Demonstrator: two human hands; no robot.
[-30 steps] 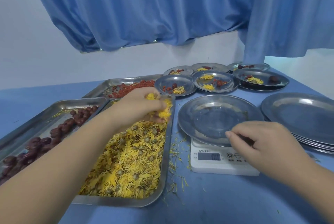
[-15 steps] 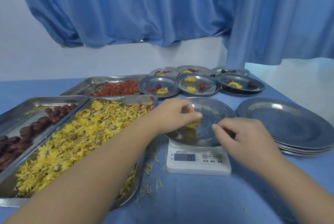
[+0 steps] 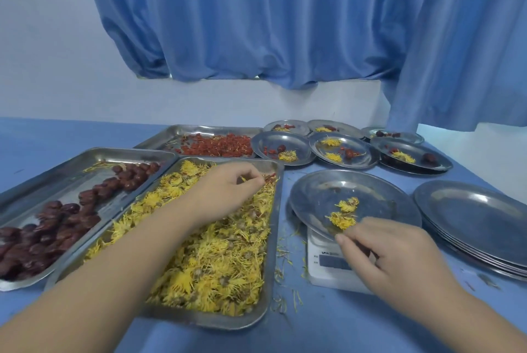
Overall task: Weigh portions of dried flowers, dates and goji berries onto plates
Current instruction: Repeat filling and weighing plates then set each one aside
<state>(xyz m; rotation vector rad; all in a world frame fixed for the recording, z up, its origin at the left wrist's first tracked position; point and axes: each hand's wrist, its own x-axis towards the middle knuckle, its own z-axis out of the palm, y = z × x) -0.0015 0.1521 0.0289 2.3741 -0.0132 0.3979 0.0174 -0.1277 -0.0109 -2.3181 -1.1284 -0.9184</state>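
So, going left to right: the dates [image 3: 71, 210] sit untouched in the date tray [image 3: 94, 161] at the far left. Next to it is the flower tray [image 3: 216, 324], piled with dried flowers [image 3: 199, 261]. Our left hand [image 3: 228, 190] is back over the far right corner of that tray, fingertips bunched together and pinching a few loose petals. Half a second ago it was over the plate dropping its load. Behind it the goji berries [image 3: 216, 144] lie in their own tray, nobody near them. Moving on, the plate [image 3: 313, 195] sits on the scale [image 3: 320, 274], looking a bit tipped toward us. It now carries 2 flower heads [image 3: 343, 214], where 1 second ago it was bare. Our right hand [image 3: 399, 255] has stayed at the near rim, thumb on the edge and fingers curled in, which we read as a steadying pinch on the plate. We can't read the display, it's blurry and half covered. Our take is that the first pinch landed and the weight is probably still short, so the left hand is going in for a top-up. Dates and goji for this plate are still to come. The finished plates [image 3: 362, 147] wait at the back, and the stack of empty plates [image 3: 470, 210] sits far right.
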